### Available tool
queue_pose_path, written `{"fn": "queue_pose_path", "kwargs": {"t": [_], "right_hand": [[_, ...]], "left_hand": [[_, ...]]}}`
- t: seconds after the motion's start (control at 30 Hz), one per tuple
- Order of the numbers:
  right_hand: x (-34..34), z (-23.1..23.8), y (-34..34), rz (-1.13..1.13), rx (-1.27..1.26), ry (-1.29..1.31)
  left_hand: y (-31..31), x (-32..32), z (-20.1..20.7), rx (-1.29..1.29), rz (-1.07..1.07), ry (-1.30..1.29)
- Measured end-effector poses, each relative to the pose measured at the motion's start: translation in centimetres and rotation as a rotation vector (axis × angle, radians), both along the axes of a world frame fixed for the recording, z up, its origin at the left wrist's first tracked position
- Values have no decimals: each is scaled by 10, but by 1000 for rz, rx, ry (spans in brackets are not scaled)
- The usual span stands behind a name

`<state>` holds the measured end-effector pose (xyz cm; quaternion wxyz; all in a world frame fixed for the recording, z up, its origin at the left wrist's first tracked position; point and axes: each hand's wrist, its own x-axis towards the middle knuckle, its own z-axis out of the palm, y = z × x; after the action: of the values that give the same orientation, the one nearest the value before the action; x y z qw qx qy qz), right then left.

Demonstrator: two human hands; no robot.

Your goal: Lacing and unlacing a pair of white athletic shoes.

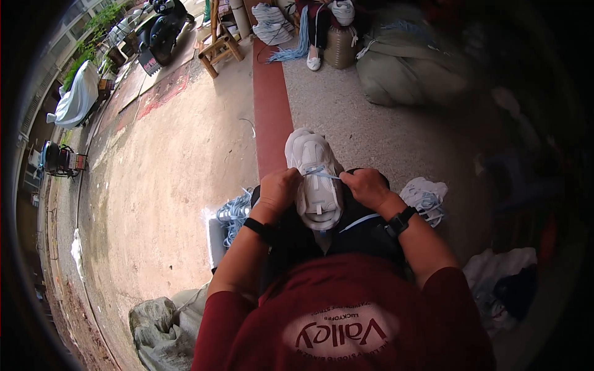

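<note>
A white sneaker (320, 201) rests between my knees, toe pointing away from me. Across its eyelets runs a light blue shoelace (317, 172), stretched out to both sides. On the left edge of the shoe, my left hand (279, 188) is closed in a pinch on the lace. Opposite it, my right hand (367, 188) grips the lace between thumb and fingers. The lace ends inside my hands are hidden.
A box with blue laces (234, 213) stands by my left leg. White shoe uppers (426, 199) lie by my right knee. Ahead are a large grey-green sack (411, 74), a bamboo stool (221, 54), and a seated person beside stacked uppers (272, 25). Another sack (162, 331) sits lower left.
</note>
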<state>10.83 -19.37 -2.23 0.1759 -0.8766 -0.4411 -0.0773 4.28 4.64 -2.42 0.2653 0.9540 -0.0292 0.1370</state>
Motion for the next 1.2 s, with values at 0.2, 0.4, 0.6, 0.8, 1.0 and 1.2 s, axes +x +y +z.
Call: {"fn": "queue_pose_path", "kwargs": {"t": [0.2,0.4,0.6,0.8,1.0,1.2], "right_hand": [[5,-15,-45,-82,243,123],[18,1,-164,-400,225,205],[15,-13,-350,-388,68,-108],[6,4,-547,-587,-345,-111],[-47,56,-543,-952,-191,178],[-58,83,-453,-983,-357,244]], "left_hand": [[35,-30,-13,-371,-47,90],[113,-98,-33,-576,131,67],[227,-237,-70,-727,506,-18],[287,-368,-27,-683,907,286],[311,-466,14,-698,1163,453],[326,-522,-13,-576,1388,494]]}}
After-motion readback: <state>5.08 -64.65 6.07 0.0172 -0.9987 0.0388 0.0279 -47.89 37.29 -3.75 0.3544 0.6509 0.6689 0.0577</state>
